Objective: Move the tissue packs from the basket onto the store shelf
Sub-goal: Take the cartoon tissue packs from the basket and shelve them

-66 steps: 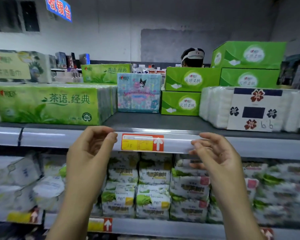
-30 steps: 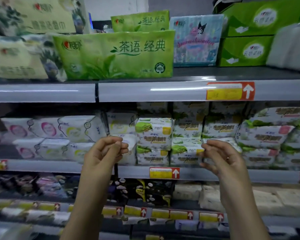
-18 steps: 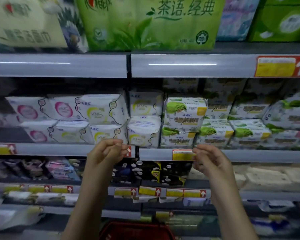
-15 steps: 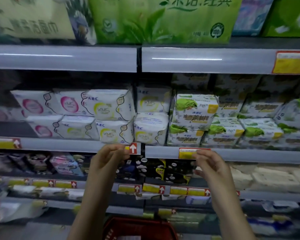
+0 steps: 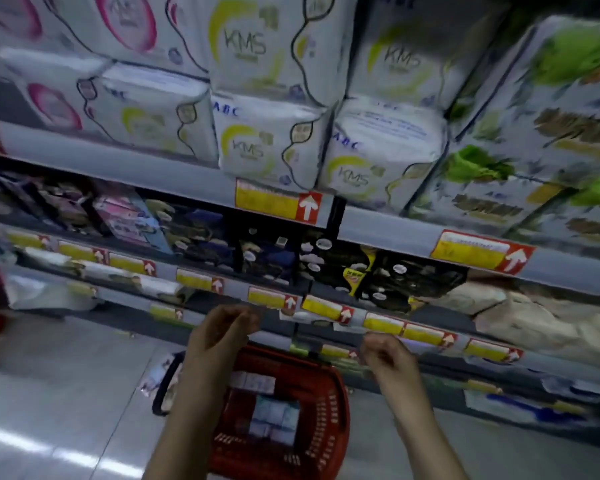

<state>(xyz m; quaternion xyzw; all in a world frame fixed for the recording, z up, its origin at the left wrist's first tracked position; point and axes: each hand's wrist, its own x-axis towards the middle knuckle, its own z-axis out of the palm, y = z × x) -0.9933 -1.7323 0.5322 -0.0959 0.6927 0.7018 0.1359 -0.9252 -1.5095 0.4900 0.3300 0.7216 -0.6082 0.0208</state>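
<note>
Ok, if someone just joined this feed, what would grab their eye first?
Probably the red basket on the floor at bottom centre, with pale tissue packs inside. Just above it the left hand and right hand hover empty, fingers loosely curled. The upper half is filled by white KMS packs stacked on the shelf, over a yellow-and-red price tag on its edge.

Both empty hands, left hand (image 5: 222,332) and right hand (image 5: 388,355), hover loosely curled above a red plastic basket (image 5: 329,410) holding pale blue tissue packs (image 5: 274,415), before stocked grey store shelves (image 5: 395,230).
</note>
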